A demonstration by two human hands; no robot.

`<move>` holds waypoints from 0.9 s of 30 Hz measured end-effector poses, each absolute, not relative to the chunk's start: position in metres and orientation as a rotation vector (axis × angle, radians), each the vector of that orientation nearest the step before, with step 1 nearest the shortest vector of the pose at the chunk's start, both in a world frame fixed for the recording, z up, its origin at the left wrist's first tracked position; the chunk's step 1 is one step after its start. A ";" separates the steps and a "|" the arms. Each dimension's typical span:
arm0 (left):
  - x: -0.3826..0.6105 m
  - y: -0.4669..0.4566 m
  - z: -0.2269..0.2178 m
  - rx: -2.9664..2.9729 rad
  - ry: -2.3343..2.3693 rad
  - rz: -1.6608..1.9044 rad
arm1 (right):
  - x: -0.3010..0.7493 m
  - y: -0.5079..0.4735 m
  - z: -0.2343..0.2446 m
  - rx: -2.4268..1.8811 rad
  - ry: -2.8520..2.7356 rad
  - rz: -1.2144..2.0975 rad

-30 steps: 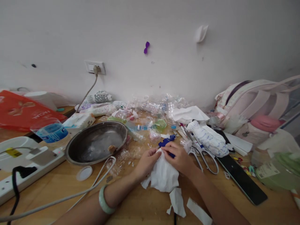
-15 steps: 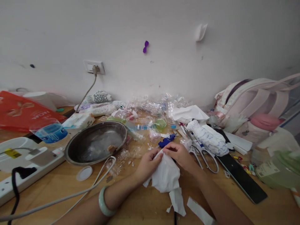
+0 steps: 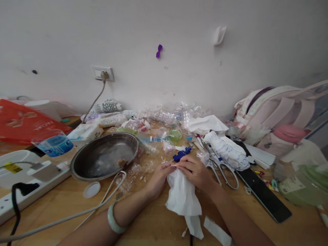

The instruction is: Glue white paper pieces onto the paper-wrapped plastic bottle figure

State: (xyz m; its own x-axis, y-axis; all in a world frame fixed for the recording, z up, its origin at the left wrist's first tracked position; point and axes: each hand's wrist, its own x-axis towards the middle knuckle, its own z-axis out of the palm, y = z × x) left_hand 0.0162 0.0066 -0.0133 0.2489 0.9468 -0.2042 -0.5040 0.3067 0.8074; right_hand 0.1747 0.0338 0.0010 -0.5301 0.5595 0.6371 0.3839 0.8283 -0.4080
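My left hand (image 3: 159, 178) and my right hand (image 3: 196, 172) meet at the middle of the wooden table (image 3: 153, 222). Both pinch the top edge of a crumpled white tissue (image 3: 182, 196), which hangs down towards me between them. The left wrist carries a pale green bangle (image 3: 112, 218). Just behind my fingertips lies a small blue tool (image 3: 181, 153). A pair of scissors (image 3: 222, 170) lies to the right of my right hand.
A metal bowl (image 3: 105, 155) sits left of the hands, with a white power strip (image 3: 30, 181) and cables beyond it. Clear plastic scraps litter the back. A dark phone (image 3: 263, 194), a pink backpack (image 3: 279, 116) and torn paper pieces (image 3: 216, 230) lie to the right and in front.
The tissue has been drawn out longer and narrower, hanging lower between my hands. Both hands have kept their pinch at its top and have hardly shifted.
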 end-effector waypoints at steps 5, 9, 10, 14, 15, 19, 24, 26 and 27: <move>0.014 0.008 -0.016 0.712 0.777 1.176 | 0.175 0.032 0.005 -0.697 -2.188 0.330; 0.012 0.008 -0.013 0.767 0.772 1.122 | 0.173 0.033 0.006 -0.775 -2.092 0.548; 0.012 0.009 -0.012 0.785 0.786 1.126 | 0.173 0.033 0.007 -0.828 -2.049 0.625; 0.012 0.009 -0.008 0.872 0.858 1.121 | 0.172 0.036 0.007 -1.104 -1.873 0.900; 0.012 0.009 -0.007 0.894 0.871 1.118 | 0.172 0.036 0.007 -1.157 -1.840 0.974; 0.013 0.009 -0.007 0.973 0.914 1.102 | 0.173 0.038 0.009 -1.252 -1.745 1.203; 0.014 0.008 -0.009 1.056 0.971 1.084 | 0.174 0.036 0.016 -1.268 -1.757 1.211; 0.014 0.008 -0.010 1.087 0.985 1.078 | 0.174 0.035 0.016 -1.249 -1.789 1.218; 0.015 0.008 -0.011 1.098 0.986 1.075 | 0.175 0.035 0.016 -1.239 -1.800 1.222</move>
State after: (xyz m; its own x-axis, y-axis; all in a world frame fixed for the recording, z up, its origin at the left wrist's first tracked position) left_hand 0.0146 0.0084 -0.0105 0.2011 0.9764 -0.0794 -0.1635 0.1134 0.9800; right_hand 0.1746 0.0351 0.0159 -0.3615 0.9323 -0.0076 0.3509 0.1285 -0.9275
